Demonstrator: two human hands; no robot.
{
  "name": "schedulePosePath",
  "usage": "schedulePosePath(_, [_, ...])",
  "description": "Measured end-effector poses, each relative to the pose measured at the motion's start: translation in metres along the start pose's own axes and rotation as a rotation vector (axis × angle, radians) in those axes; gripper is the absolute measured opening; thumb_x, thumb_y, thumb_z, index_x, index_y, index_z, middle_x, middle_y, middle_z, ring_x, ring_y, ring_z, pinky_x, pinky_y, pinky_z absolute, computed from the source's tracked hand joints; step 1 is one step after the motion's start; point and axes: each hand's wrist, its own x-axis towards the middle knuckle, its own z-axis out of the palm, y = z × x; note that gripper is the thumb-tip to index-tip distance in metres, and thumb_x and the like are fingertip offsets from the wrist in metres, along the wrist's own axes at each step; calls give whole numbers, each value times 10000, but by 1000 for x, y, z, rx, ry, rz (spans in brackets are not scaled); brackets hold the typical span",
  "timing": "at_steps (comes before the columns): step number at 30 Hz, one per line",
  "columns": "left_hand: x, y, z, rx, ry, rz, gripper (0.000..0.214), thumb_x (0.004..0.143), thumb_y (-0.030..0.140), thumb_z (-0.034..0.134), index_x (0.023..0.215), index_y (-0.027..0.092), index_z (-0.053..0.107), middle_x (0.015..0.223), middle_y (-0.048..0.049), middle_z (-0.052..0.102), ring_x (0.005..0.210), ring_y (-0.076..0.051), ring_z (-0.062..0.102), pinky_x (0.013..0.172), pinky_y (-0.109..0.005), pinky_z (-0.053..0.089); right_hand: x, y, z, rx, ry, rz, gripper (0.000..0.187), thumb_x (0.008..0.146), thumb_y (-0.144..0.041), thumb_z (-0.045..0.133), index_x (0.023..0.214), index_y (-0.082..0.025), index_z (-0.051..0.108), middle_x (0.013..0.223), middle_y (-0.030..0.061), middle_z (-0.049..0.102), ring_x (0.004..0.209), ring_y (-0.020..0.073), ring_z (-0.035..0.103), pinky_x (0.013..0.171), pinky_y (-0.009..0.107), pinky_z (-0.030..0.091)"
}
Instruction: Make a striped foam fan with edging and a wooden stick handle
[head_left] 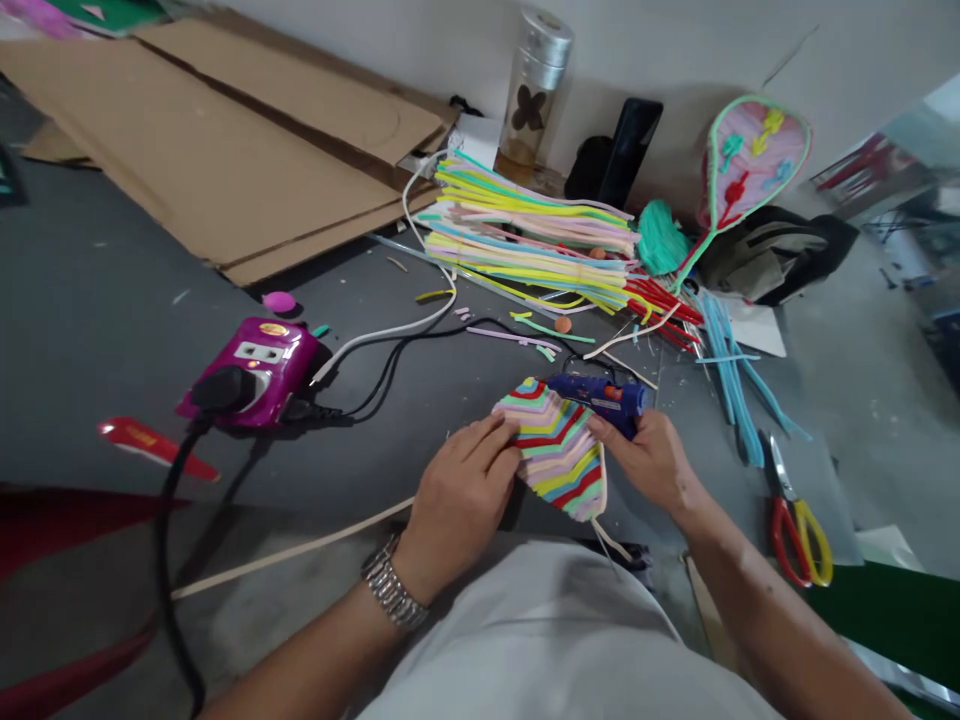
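Observation:
A leaf-shaped piece of striped pipe cleaners [559,445], in red, yellow, green, blue and lilac chevrons, is in front of my body. My left hand [469,490] grips its left edge, fingers bent over it. In my right hand [649,455] is a blue glue gun [600,393], its nozzle pointing left at the top of the leaf. The right thumb lies at the leaf's right edge; the other fingers are mostly hidden. A cream pipe cleaner runs along that right edge and its end hangs below the tip. Another long cream strand [300,548] stretches left from beneath my left hand.
Bundles of coloured pipe cleaners [532,235] lie at the back beside cardboard sheets [247,150]. A purple power strip [259,370] with cords and a red utility knife [154,445] are left. Scissors [796,525] and blue pipe cleaners [731,380] lie right. A bottle [532,95] stands behind.

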Motion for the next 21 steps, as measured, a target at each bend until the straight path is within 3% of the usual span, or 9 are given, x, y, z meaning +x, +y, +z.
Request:
schedulePosePath(8, [0,0,-1,2,-21,-20,164,1034,135,548,1042,160,710,1348,-104,744,1288,-294,665,1053,-486,516,3,-8,2,-113,-8,-76,423,951,-522,688,1197,-189,778,1017,53,812,940,260,743,828,344,584])
schedulePosePath(21, [1,1,-1,9,0,-12,154,1040,169,558,1024,159,711,1310,-105,754,1238,-293,655,1019,-458,482,5,-2,2,-185,-16,-83,413,956,-551,674,1125,-185,763,984,63,802,884,247,725,772,335,553])
